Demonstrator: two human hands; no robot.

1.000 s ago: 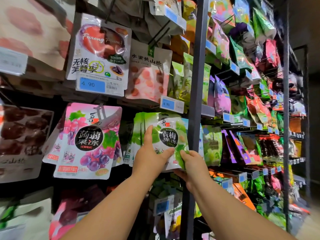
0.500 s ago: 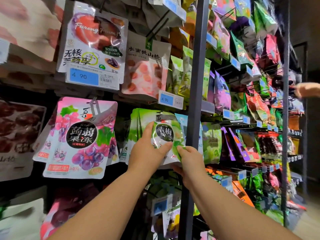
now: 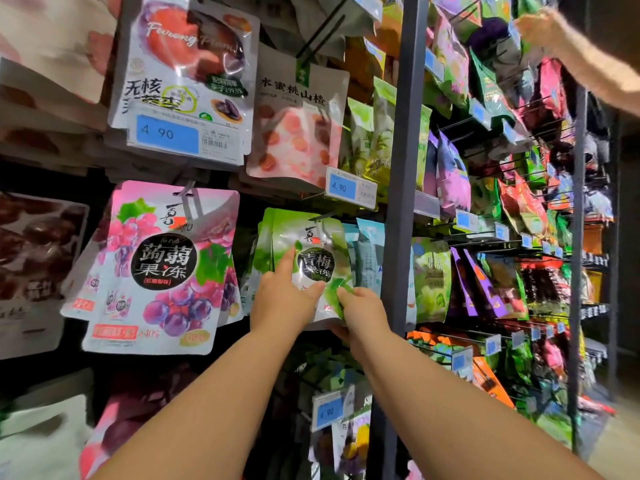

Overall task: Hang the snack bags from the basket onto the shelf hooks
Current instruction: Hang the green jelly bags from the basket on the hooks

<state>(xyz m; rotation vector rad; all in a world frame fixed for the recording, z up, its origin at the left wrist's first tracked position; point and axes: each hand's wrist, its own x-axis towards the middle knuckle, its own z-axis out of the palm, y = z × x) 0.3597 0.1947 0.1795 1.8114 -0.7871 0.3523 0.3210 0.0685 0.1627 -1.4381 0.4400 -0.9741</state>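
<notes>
Your left hand (image 3: pixel 282 299) and right hand (image 3: pixel 362 313) both pinch the lower part of the green plum jelly bag (image 3: pixel 313 258), left thumb and forefinger spread over its front, right fingers closed on its bottom corner. The bag hangs at the front of a stack of matching green bags, its top at a hook (image 3: pixel 320 215) that is hard to make out. At 9 o'clock of it hangs the pink grape konjac jelly bag (image 3: pixel 162 268); at 3 o'clock stands the grey shelf upright (image 3: pixel 401 168). At 12 o'clock sits a blue price tag (image 3: pixel 349 187). Another person's arm (image 3: pixel 588 60) reaches in at 2 o'clock.
</notes>
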